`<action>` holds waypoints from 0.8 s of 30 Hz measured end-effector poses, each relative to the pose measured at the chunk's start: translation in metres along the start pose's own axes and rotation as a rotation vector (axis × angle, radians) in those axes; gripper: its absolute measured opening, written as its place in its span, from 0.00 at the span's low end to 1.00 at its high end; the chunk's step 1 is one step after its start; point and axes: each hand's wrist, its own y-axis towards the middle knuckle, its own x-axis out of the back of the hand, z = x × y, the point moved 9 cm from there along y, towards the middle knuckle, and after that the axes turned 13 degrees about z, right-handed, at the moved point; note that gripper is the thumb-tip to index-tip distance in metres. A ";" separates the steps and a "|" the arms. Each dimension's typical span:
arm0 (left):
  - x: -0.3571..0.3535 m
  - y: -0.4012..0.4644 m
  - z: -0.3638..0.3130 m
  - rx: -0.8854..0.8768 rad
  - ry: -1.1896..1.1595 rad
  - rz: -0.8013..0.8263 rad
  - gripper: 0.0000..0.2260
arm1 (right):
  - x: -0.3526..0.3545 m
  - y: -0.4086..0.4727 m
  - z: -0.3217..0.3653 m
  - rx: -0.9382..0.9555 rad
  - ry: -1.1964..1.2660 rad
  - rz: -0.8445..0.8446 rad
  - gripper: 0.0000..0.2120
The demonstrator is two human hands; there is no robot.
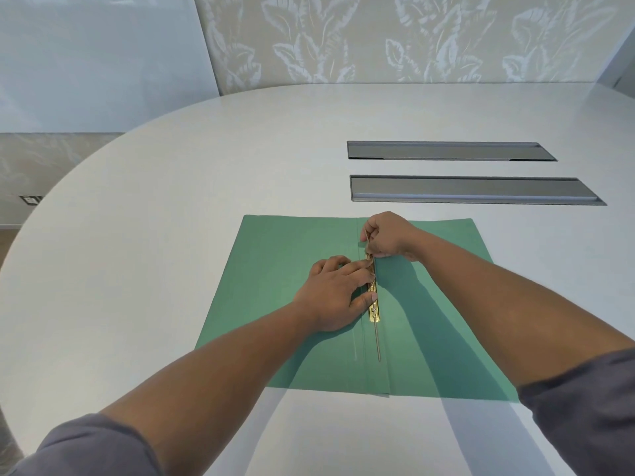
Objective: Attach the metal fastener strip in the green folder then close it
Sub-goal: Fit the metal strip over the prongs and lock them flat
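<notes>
folder: green folder (275, 269) lies open flat on the white table (171, 201), spine fold running toward the camera, both flaps down.
strip: brass metal fastener strip (373, 300) sits along the spine fold, mid-folder. One thin prong (377, 341) lies flat, pointing toward the near edge.
left hand: left hand (335, 293) is flat on the left flap, fingertips pressing the strip's edge. Holding it down, not gripping it.
right hand: right hand (388, 238) is pinched at the strip's far end, thumb and forefinger closed on what looks like the other prong, standing up. Exact contact is too small to confirm.
step: looks like the far prong being bent down or locked under the bar. Attach not finished, folder not closed.
risk 1: strip slides along the fold if left-hand pressure eases while the right hand pulls. Prongs could back out of the holes.
risk 2: far prong kinks or bends off-line, then won't seat under the bar.
risk 3: closing early over a raised prong would crease or puncture the cover.
other: two recessed grey slots (474, 190) sit well beyond the folder, not in play.
</notes>
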 end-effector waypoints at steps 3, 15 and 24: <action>0.000 0.000 0.000 -0.001 -0.001 0.006 0.21 | 0.000 -0.004 -0.011 0.005 0.209 0.025 0.09; 0.000 -0.001 0.000 -0.002 -0.010 0.018 0.21 | 0.000 -0.010 -0.013 -0.031 0.279 -0.063 0.17; 0.000 -0.001 0.000 -0.003 -0.016 0.011 0.22 | 0.000 -0.009 -0.016 -0.043 0.263 -0.072 0.13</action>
